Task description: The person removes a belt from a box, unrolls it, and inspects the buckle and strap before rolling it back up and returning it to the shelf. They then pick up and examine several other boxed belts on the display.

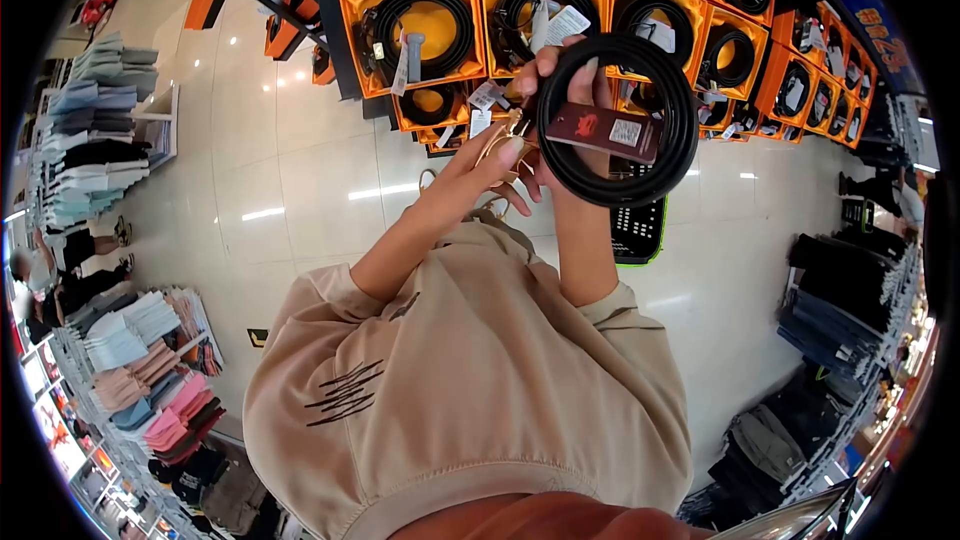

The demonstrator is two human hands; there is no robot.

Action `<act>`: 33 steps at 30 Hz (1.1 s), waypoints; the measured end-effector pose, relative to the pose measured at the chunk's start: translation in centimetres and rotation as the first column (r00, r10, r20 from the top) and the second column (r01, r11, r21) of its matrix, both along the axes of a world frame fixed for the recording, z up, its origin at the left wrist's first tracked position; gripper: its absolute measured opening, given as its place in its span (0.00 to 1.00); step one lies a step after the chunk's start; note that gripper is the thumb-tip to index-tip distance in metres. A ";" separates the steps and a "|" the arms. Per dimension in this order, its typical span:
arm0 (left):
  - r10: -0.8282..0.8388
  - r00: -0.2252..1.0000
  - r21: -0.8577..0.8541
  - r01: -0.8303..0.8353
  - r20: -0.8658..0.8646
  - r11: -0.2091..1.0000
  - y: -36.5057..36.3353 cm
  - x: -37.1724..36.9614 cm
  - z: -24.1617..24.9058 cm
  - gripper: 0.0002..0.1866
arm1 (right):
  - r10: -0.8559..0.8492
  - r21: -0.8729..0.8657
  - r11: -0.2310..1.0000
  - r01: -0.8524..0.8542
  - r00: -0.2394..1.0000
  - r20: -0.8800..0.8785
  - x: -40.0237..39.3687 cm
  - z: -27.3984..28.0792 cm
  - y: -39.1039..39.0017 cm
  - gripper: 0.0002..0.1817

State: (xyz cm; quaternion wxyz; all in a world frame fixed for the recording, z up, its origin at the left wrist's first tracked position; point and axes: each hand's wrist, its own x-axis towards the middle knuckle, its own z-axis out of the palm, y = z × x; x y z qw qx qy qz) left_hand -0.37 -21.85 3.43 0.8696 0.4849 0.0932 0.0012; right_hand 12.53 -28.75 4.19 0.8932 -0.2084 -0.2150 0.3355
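Observation:
A coiled black belt is held up in front of the display, with a dark red tag bearing a printed code lying across its ring. My right hand grips the coil from behind, fingers curled over its upper left edge. At the coil's left side, my left hand has its thumb and fingers on the gold-coloured buckle. Just beyond both hands, orange boxes hold more coiled black belts with paper tags.
A black basket with a green rim is on the floor below the coil. Folded clothes fill racks at the left, and dark garments hang at the right. At the far left, a person is partly visible.

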 end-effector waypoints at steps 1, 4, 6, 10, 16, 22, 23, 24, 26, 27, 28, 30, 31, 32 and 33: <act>0.022 1.000 -0.050 -0.022 0.005 0.999 -0.1 -0.2 0.3 0.33 | -0.047 -0.025 0.998 0.049 0.996 0.079 0.0 -0.1 -0.1 0.14; 0.112 0.993 -0.097 -0.114 -0.027 0.989 -0.4 -1.1 1.0 0.33 | -0.165 -0.177 0.950 0.259 0.892 0.420 -0.9 -0.4 -1.1 0.16; 0.214 0.971 0.017 -0.213 -0.104 0.977 -0.6 -1.9 1.4 0.33 | -0.131 -0.147 0.956 0.255 0.815 0.565 -1.1 0.4 -1.9 0.19; 0.289 0.952 -0.250 -0.305 -0.103 0.919 0.8 -3.4 1.0 0.32 | -0.135 -0.206 0.824 0.527 0.537 0.832 -2.5 0.8 -2.6 0.19; 0.329 0.944 0.055 -0.327 -0.012 0.943 4.3 -7.0 3.0 0.28 | 0.110 -0.431 0.898 0.092 0.901 0.420 -5.8 -1.1 -5.7 0.25; 0.258 0.920 0.553 -0.385 0.296 0.739 6.3 -9.9 2.2 0.30 | 0.073 -0.492 0.857 0.153 0.909 0.411 -11.6 -0.7 -4.6 0.42; 0.224 0.928 0.587 -0.362 0.297 0.724 6.3 -10.3 2.2 0.31 | 0.058 -0.528 0.824 0.204 0.897 0.438 -12.3 -0.5 -4.3 0.42; 0.188 0.936 0.620 -0.340 0.298 0.707 6.2 -10.5 2.2 0.31 | 0.065 -0.528 0.834 0.162 0.921 0.385 -12.8 -0.8 -4.5 0.37; 0.116 0.952 0.672 -0.283 0.283 0.685 6.3 -11.1 1.9 0.32 | -0.015 -0.538 0.773 0.338 0.856 0.516 -14.3 -0.5 -4.0 0.32; 0.081 0.958 0.697 -0.257 0.275 0.670 6.4 -11.4 1.7 0.32 | 0.000 -0.568 0.709 0.417 0.806 0.592 -14.9 -0.3 -3.9 0.30; 0.059 0.959 0.703 -0.244 0.278 0.667 6.4 -11.6 1.5 0.33 | 0.046 -0.620 0.632 0.466 0.775 0.630 -15.5 0.3 -3.8 0.28; 0.020 0.959 0.719 -0.226 0.283 0.657 6.4 -12.1 1.2 0.34 | -0.021 -0.633 0.618 0.467 0.815 0.580 -16.6 -0.1 -3.9 0.29; 0.013 0.949 0.707 -0.244 0.315 0.664 6.4 -12.3 1.5 0.38 | -0.086 -0.594 0.644 0.482 0.817 0.570 -17.1 -0.4 -3.9 0.30; 0.003 0.929 0.647 -0.260 0.371 0.716 6.4 -12.3 1.3 0.40 | -0.148 -0.551 0.670 0.498 0.817 0.558 -17.4 -1.0 -3.9 0.32; -0.003 0.904 0.582 -0.273 0.427 0.766 6.5 -12.2 1.1 0.41 | -0.208 -0.506 0.692 0.515 0.813 0.544 -17.7 -1.6 -4.0 0.33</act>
